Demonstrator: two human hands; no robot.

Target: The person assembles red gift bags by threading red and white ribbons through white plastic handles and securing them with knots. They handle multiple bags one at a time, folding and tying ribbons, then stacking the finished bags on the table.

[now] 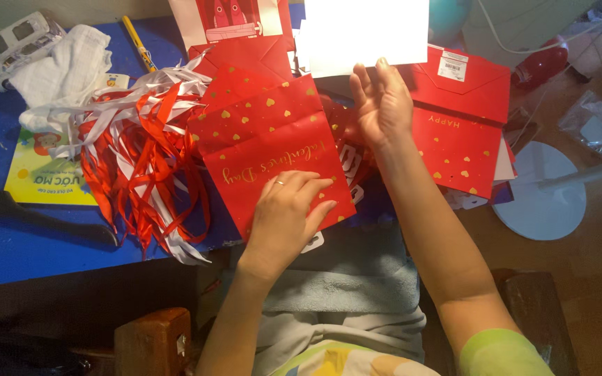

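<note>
The left hand (288, 209) lies flat on a red paper bag (273, 150). Its fingers (311, 186) are close together and point toward the right, pressing the bag down on the blue table (29, 244). A thin ring sits on one finger. The bag is smooth and shiny, with little gold hearts and curly gold writing on it.

The right hand (382, 104) is up past the left fingers, with its fingers (367, 78) spread a little and open. It holds nothing. The fingertips touch the bottom edge of a white sheet (367, 31), which is flat, plain and very bright.

Just to the right of the right hand lies a second red bag (458, 150), flat too, with gold hearts. Above it is a red envelope (472, 80) with a small white sticker.

To the left of the left fingers is a big messy pile of ribbons (141, 160), red and white, long and thin and curly. Some lie against the bag's left edge. Farther left are a soft white cloth (64, 66), a colourful book (43, 174), a black hanger (8, 205) and a yellow pencil (137, 42). A round white fan base (541, 202) stands on the brown floor, well apart to the right.
</note>
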